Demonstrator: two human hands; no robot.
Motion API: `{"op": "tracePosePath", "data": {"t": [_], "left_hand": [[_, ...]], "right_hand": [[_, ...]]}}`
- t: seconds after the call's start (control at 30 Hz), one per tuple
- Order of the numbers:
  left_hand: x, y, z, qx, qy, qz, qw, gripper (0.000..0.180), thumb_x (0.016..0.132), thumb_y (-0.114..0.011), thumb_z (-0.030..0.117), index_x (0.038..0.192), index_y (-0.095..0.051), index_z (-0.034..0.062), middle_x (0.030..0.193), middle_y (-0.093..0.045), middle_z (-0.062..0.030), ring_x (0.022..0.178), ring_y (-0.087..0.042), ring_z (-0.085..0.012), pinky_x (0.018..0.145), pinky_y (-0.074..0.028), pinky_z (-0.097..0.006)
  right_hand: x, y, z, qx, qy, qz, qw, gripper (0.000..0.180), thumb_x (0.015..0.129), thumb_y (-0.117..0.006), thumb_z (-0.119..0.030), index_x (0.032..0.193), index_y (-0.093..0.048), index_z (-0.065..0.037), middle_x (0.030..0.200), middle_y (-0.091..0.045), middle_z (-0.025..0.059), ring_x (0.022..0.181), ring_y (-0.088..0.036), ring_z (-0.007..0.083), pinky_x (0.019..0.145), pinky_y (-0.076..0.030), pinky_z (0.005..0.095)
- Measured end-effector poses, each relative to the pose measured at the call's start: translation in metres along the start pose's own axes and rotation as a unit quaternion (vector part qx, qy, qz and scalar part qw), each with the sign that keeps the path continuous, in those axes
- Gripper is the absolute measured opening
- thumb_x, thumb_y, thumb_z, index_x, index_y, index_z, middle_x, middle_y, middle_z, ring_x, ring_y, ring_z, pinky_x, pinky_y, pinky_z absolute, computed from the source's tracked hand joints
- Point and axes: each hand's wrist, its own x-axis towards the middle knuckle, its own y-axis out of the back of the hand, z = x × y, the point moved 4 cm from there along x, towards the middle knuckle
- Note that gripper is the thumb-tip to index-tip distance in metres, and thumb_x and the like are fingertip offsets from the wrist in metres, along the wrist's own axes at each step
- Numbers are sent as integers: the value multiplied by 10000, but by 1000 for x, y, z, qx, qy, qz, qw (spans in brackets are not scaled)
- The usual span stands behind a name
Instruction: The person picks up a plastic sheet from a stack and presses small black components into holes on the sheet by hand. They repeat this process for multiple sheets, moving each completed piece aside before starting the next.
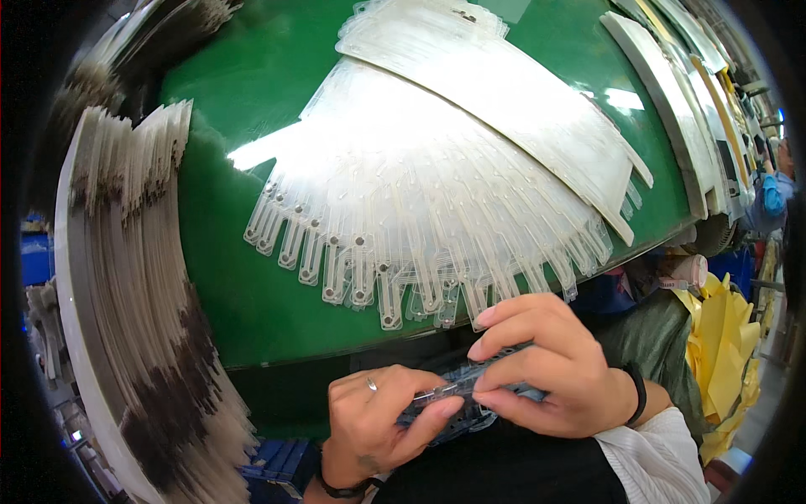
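Close to my body, below the front edge of the green table (252,332), I hold a small bundle of clear, bluish plastic strips (457,385). My left hand (378,416), with a ring on one finger, pinches its left end between thumb and forefinger. At the other end, the fingers of my right hand (546,370) are closed on it, bent inward. The lower part of the bundle is partly hidden by my hands. Just beyond lies a wide fan of clear plastic sheets (395,168) with narrow tails toward me, some with dark round dots. A thicker stack of whitish sheets (520,109) overlaps its right side.
A long row of tightly packed sheets (134,277) stands along the left. White panels (659,101) line the table's right edge. Yellow sheets (722,353) and a dark green bag (646,344) are at my right. A blue crate (281,462) sits low at left.
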Motion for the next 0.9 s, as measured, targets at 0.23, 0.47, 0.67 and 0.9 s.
{"op": "tracePosePath", "data": {"t": [0.23,0.47,0.67,0.9], "left_hand": [[7,17,1,22,-70,34,997,288,788,-759,322,791,-661,51,792,-707,-88,710,-684,-259,631,-521,-320],[14,9,-2,174,-94,30,980,430,896,-581,509,775,-602,97,1036,-723,-73,1125,-594,-333,903,-396,-468],[14,10,-5,194,-89,-18,977,423,896,-570,522,754,-596,124,1092,-716,-78,1133,-596,-323,920,-379,-444],[18,10,-8,183,-83,-29,979,330,869,-633,451,741,-589,149,1155,-699,-60,1161,-590,-273,920,-371,-391]], "right_hand": [[39,23,17,-9,-30,34,999,122,746,-715,-19,837,-648,-65,1097,-625,141,1141,-556,339,974,-431,442],[70,12,34,-57,0,5,998,84,765,-689,-13,784,-615,-46,1299,-570,173,1356,-391,417,1072,-339,482],[76,7,40,-66,-14,-16,998,91,756,-691,-12,767,-609,-50,1317,-546,173,1369,-357,417,1088,-318,470],[78,7,39,-92,-31,-22,995,97,740,-696,-12,756,-613,-59,1300,-553,159,1351,-373,403,1089,-312,455]]}}
